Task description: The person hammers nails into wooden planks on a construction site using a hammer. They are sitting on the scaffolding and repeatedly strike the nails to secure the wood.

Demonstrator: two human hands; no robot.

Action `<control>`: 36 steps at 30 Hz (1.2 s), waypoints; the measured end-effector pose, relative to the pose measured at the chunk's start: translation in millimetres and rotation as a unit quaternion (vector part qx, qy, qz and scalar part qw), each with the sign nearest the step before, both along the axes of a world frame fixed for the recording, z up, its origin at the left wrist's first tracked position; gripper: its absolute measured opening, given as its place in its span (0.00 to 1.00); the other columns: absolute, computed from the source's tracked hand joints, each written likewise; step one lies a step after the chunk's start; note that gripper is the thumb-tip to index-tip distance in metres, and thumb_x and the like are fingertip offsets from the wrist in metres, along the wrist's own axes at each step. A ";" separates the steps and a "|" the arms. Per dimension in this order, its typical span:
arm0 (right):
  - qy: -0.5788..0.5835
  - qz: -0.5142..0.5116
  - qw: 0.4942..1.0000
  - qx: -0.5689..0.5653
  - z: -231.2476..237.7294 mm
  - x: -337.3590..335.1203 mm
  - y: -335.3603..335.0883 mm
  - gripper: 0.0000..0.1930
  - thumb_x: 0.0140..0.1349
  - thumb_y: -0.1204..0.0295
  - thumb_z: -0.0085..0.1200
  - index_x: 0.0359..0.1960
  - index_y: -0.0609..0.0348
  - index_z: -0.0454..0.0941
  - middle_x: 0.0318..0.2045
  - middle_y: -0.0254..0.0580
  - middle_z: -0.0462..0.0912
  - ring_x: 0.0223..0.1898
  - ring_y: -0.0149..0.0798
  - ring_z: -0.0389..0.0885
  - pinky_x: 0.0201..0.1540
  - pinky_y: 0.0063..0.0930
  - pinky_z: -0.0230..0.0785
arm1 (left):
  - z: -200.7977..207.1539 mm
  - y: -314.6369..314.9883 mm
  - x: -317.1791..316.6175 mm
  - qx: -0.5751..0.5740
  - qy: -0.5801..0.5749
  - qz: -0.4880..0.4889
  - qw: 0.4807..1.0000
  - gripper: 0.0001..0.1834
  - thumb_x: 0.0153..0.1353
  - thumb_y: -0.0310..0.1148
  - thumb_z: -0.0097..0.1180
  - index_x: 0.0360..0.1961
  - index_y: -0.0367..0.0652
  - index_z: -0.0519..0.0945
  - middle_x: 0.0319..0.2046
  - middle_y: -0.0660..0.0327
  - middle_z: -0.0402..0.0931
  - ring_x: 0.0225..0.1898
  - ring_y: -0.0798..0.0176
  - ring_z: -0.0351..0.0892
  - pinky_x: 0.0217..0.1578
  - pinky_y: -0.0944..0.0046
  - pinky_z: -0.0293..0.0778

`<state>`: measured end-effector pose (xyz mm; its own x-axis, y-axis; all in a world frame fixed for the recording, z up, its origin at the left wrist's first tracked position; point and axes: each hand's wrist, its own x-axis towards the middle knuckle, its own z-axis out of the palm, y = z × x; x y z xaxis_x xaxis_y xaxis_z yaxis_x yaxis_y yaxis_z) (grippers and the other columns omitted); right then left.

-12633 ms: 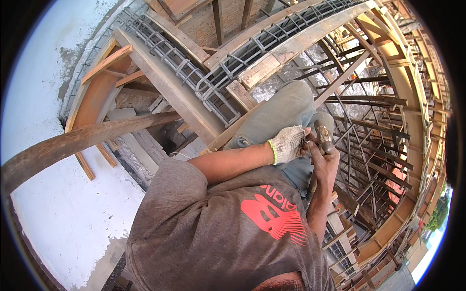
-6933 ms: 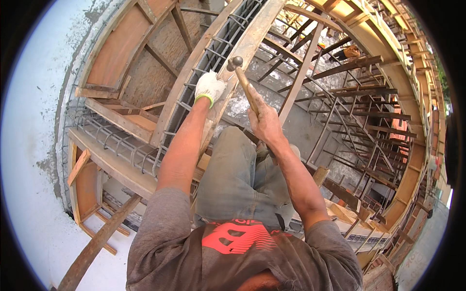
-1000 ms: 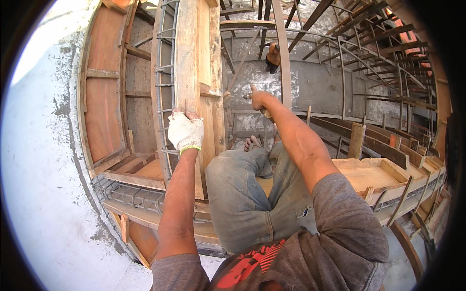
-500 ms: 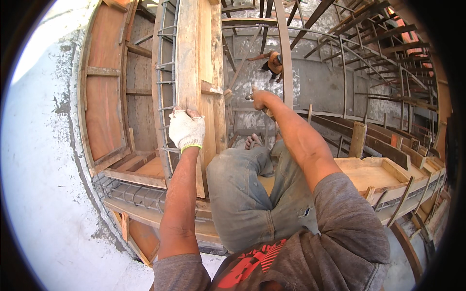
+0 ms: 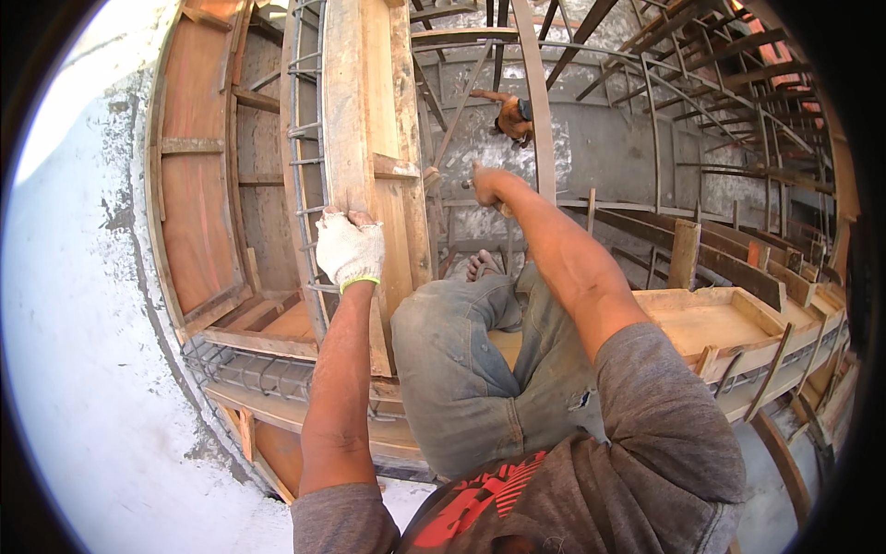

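I had the left hand (image 5: 351, 251) in a knitted white glove with bare fingertips, placed on the near part of a long timber plank (image 5: 349, 120). Its fingers were curled; I could not tell whether they gripped the plank or only rested on it. The plank ran away from that hand, and a reinforcing-bar cage (image 5: 307, 132) lay just to the hand's left.

I had the right hand (image 5: 494, 187) bare, raised and well apart from the left, closed around a tool (image 5: 466, 185). The palm hid most of this tool; a small dark end projected to the left of the hand. A wooden crosspiece (image 5: 395, 167) was located between the two hands, nearer the left.

Beyond the right hand, at a lower level, I observed another person (image 5: 512, 120), next to a narrow brown beam (image 5: 531, 92). Below the right hand, toward the wearer, were a foot (image 5: 483, 265) and bent legs in jeans (image 5: 457, 369). A shallow timber form (image 5: 706, 319) lay right of the right forearm. Orange-brown plywood panels (image 5: 197, 212) stood left of the left hand, past the cage.
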<state>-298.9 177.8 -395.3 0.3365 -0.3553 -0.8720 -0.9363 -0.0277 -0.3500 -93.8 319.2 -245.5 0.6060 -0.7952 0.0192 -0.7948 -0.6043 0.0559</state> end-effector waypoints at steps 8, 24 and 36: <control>0.018 -0.034 0.999 0.014 47.3 2.9 -2.8 0.49 0.57 0.81 0.46 0.77 0.53 0.29 0.46 0.62 0.84 0.41 0.54 0.86 0.42 0.46 0.78 | 4.3 0.8 -2.2 -0.013 0.005 0.003 1.000 0.20 0.63 0.41 0.47 0.43 0.32 0.76 0.37 0.39 0.79 0.40 0.36 0.80 0.43 0.45 0.76; -0.221 -0.448 0.859 0.112 102.9 -10.6 35.3 0.35 0.51 0.81 0.55 0.66 0.66 0.63 0.34 0.54 0.81 0.31 0.48 0.85 0.33 0.45 0.79 | 2.2 -0.1 1.8 -0.029 0.037 0.016 0.999 0.18 0.61 0.41 0.50 0.41 0.37 0.77 0.38 0.41 0.80 0.40 0.38 0.82 0.41 0.44 0.77; -0.283 -0.661 0.637 0.278 101.0 -6.6 94.1 0.22 0.50 0.83 0.53 0.50 0.62 0.73 0.28 0.39 0.75 0.23 0.37 0.77 0.25 0.37 0.76 | 4.9 -1.8 -1.8 -0.015 0.034 0.017 0.999 0.19 0.61 0.42 0.50 0.42 0.36 0.78 0.39 0.41 0.80 0.41 0.38 0.81 0.43 0.45 0.77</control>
